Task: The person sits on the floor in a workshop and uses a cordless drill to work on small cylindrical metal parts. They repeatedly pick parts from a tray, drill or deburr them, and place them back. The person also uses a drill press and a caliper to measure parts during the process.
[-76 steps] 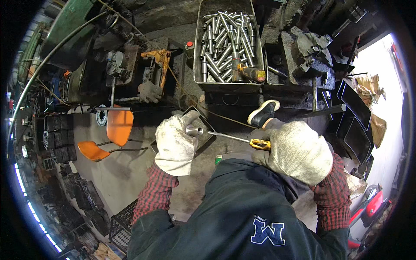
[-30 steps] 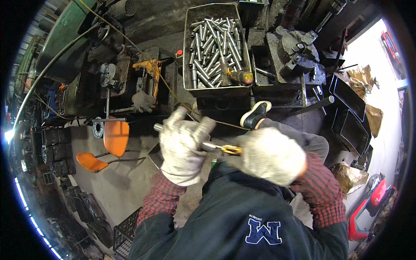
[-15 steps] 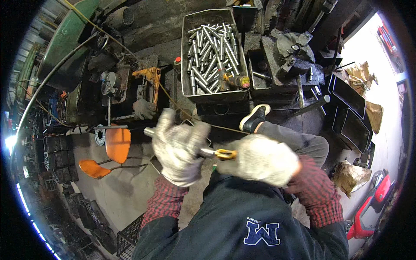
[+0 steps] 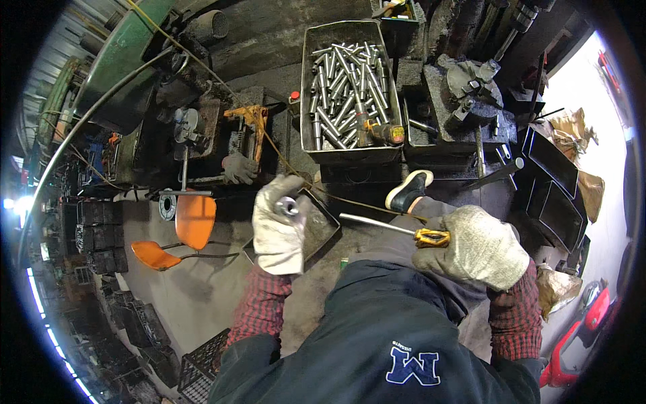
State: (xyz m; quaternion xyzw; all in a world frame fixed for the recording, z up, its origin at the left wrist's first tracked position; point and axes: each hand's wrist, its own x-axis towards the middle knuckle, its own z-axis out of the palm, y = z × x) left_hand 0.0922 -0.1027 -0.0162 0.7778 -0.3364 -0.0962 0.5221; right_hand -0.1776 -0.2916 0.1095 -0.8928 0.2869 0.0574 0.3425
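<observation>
My left hand [image 4: 278, 232], in a white work glove, is closed round a short metal tube [image 4: 288, 206], and one open end of it faces up. My right hand [image 4: 483, 248], gloved too, grips what looks like a screwdriver [image 4: 431, 238] by its yellow-and-black handle. Its slim metal shaft points left toward the tube, with a gap between them. The tool's tip is too small to make out. Beyond my hands stands a metal bin [image 4: 353, 156] full of similar shiny tubes [image 4: 340, 87]. A yellow-and-black power tool [image 4: 385, 132] lies on the tubes at its near right corner.
A shallow dark tray [image 4: 321, 232] lies below and between my hands. An orange chair [image 4: 196, 221] stands at the left. Clamping fixtures [image 4: 471, 84] sit on the right bench, with dark open boxes [image 4: 553, 202] beside it. A thin cable [image 4: 279, 158] crosses the middle.
My right hand has drawn the screwdriver to the right, away from the tube in my left hand. The tube has turned, so its end now faces up.
</observation>
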